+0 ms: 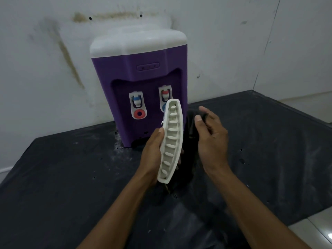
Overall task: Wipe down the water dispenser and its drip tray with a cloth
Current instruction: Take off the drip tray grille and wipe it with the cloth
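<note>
Two bare forearms are seen entering from the near edge, both raised above a dark, dust-speckled table covering (62, 168).

**Left hand.** The left hand (152, 151) is closed around the long left edge of a white plastic drip tray with a slotted grille (173, 139). The thumb is laid along the tray's left rim, and the fingers are wrapped behind it, where only their tips show at the right rim. The tray is held in the air, nearly upright, with its slotted face turned toward the camera. Its upper end overlaps the right side of the dispenser front.

**Right hand.** The right hand (210, 139) is positioned just right of the tray, apart from it. A black cloth (191, 126) is pinched between the thumb and the curled fingers. The cloth hangs down between the hand and the tray, and its lower part is hard to separate from the dark covering.

**Dispenser.** A purple tabletop water dispenser with a white top (136, 69) stands at the far side of the table, against a stained white wall (45, 51). A blue-capped tap (137, 100) is fitted on the left of its recess and a red-capped tap (165, 93) on the right. The lower part of the right tap is covered by the tray.

Pale floor tiling (319, 229) is visible at the near right corner.
</note>
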